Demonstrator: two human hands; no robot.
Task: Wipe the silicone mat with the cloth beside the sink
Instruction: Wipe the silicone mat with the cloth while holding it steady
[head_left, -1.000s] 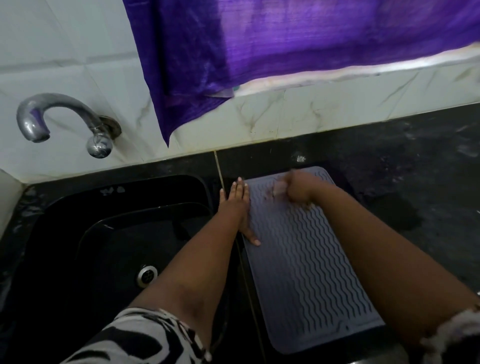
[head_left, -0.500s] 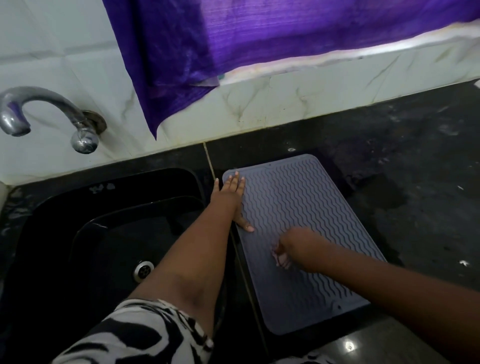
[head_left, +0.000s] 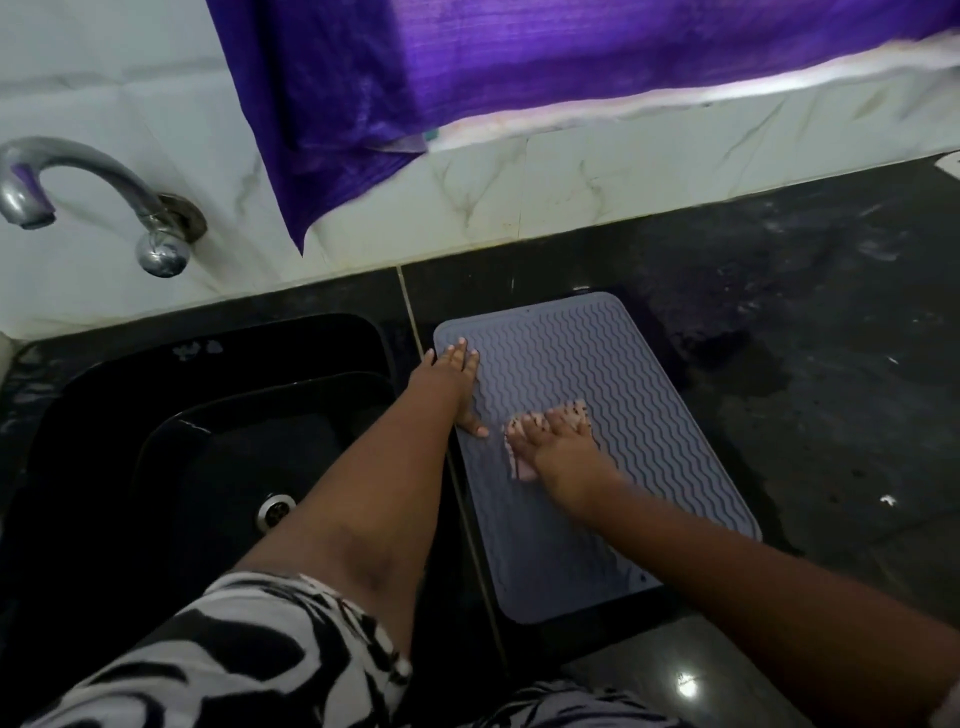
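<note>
A grey silicone mat with wavy ridges lies on the black counter just right of the sink. My left hand rests flat on the mat's left edge near its far corner, fingers together and thumb out, holding nothing. My right hand presses a small pale pink cloth against the middle of the mat. Most of the cloth is hidden under the fingers; only its edges show.
A black sink with a metal drain lies left of the mat. A metal tap sticks out of the white tiled wall. A purple curtain hangs above. The dark counter extends to the right.
My right hand with the cloth went from the mat's far end down toward its near part, then back up to the middle. My left hand has stayed on the left edge.
</note>
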